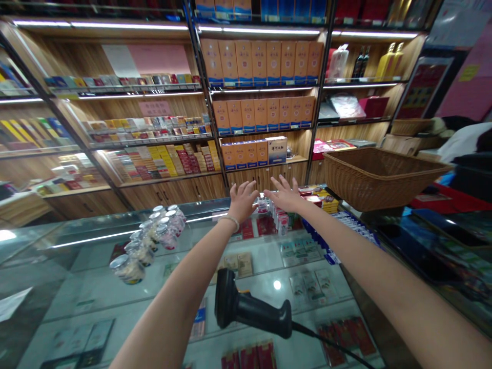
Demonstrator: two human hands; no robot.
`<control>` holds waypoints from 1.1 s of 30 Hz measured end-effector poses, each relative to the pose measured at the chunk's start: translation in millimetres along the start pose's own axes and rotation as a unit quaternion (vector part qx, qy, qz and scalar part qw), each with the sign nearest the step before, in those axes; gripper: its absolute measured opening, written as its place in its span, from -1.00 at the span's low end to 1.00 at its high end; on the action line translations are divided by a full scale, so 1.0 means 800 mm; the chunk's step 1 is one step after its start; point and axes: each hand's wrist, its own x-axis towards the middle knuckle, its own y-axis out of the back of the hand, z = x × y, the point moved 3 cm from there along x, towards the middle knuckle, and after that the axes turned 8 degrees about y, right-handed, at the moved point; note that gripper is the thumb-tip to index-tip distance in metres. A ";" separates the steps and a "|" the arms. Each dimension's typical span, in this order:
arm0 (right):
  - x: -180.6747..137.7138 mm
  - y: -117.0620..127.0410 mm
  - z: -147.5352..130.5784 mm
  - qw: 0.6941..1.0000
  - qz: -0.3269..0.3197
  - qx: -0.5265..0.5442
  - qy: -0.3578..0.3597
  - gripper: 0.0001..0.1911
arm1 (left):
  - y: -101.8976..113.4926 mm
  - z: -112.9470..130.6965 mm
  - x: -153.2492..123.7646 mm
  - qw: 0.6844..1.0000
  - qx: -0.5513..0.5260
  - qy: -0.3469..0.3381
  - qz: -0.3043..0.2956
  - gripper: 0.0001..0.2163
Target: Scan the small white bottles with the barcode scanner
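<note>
Both my arms stretch far out over a glass counter (77,241). My left hand (243,200), a bracelet on its wrist, has its fingers apart and holds nothing. My right hand (284,193) is spread open too, fingers pointing away from me. Between and just below the two hands stands a cluster of small packets and bottles (277,218) at the counter's far edge. Neither hand visibly grips any of them.
A black barcode scanner (249,307) with a cable lies on the glass near me. Several foil-lidded jars (148,243) stand in rows at the left. A wicker basket (378,177) sits at the right. Shelves of orange boxes (261,61) and cigarette packs (154,161) fill the back wall.
</note>
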 end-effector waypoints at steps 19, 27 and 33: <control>0.013 -0.001 0.007 1.000 -0.004 -0.011 0.008 -0.17 | -0.008 0.001 0.008 1.000 0.011 0.020 0.001 -0.65; 0.011 0.001 0.007 1.000 -0.009 -0.004 0.004 -0.19 | -0.008 0.002 0.010 1.000 0.020 0.019 0.001 -0.67; 0.009 -0.001 0.006 1.000 -0.002 -0.004 0.008 -0.21 | -0.009 0.001 0.010 0.999 0.015 0.032 -0.013 -0.59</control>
